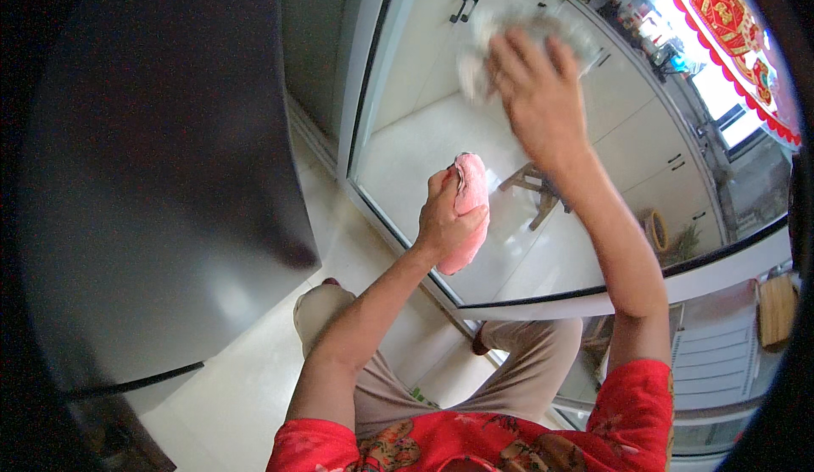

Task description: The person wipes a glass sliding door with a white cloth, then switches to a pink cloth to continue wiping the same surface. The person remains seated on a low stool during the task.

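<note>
My right hand (540, 103) is raised against the glass pane of a framed door (439, 125), fingers spread over a pale cloth (474, 68). Motion blurs both the cloth and the fingertips. Lower down, my left hand (439, 211) grips a folded pink cloth (470, 186) in front of the same pane, thumb across its near side. Whether the pink cloth touches the glass I cannot tell. Through the pane show pale cabinets (636, 109) with dark handles and a small wooden stool (537, 192), partly hidden by my right forearm.
A large dark glossy appliance or cabinet (191, 186) stands close on my left. The white door frame (547, 310) runs low across my right side. Red paper decorations (725, 14) hang at the upper right. A wooden board (777, 310) is at the right edge.
</note>
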`<state>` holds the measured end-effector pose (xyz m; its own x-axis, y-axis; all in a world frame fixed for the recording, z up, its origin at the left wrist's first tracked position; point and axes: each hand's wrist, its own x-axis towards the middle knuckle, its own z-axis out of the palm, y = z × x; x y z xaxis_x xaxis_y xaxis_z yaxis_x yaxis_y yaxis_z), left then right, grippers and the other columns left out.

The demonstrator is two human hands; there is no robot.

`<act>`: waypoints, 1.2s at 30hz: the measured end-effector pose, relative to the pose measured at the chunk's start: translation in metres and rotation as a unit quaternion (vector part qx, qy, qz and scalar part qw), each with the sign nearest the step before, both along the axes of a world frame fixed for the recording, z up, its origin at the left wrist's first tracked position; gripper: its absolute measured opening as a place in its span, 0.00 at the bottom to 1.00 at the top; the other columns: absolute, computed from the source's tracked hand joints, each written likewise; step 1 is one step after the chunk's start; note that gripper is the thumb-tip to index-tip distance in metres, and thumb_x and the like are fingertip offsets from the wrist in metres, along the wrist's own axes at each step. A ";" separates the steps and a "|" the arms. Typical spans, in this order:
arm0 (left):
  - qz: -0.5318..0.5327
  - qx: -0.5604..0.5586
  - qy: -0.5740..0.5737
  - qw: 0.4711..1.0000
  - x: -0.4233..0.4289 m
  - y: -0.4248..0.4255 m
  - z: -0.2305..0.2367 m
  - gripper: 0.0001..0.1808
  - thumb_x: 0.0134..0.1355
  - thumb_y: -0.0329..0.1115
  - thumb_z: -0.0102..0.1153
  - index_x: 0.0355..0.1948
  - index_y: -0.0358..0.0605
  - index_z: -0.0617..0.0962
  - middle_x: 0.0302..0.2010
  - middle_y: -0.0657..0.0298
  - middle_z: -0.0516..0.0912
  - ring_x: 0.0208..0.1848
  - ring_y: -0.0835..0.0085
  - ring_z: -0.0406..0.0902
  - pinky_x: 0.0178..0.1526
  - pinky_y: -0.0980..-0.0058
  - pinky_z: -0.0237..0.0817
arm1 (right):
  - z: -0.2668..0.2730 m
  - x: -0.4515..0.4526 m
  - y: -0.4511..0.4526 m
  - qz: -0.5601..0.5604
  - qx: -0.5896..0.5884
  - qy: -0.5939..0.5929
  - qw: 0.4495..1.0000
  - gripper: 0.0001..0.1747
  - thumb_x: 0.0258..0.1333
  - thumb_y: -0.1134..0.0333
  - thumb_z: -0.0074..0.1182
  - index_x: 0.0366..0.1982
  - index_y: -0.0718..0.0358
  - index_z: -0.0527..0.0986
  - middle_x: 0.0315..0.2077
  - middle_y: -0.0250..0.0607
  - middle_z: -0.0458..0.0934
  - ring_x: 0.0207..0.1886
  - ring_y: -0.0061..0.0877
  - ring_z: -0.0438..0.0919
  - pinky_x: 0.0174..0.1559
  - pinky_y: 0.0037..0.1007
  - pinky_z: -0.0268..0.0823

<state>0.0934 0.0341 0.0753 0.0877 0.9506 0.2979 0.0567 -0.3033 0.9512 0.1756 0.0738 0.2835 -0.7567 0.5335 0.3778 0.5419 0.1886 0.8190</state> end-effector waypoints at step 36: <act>-0.013 0.024 0.053 0.998 -0.006 0.000 0.004 0.37 0.47 0.37 0.61 0.58 0.38 0.65 0.57 0.53 0.63 0.56 0.56 0.67 0.57 0.64 0.62 | -0.077 -0.040 0.048 0.000 -0.118 -0.072 0.990 0.18 0.47 0.64 0.50 0.43 0.55 0.78 0.55 0.32 0.70 0.60 0.26 0.63 0.64 0.36 0.48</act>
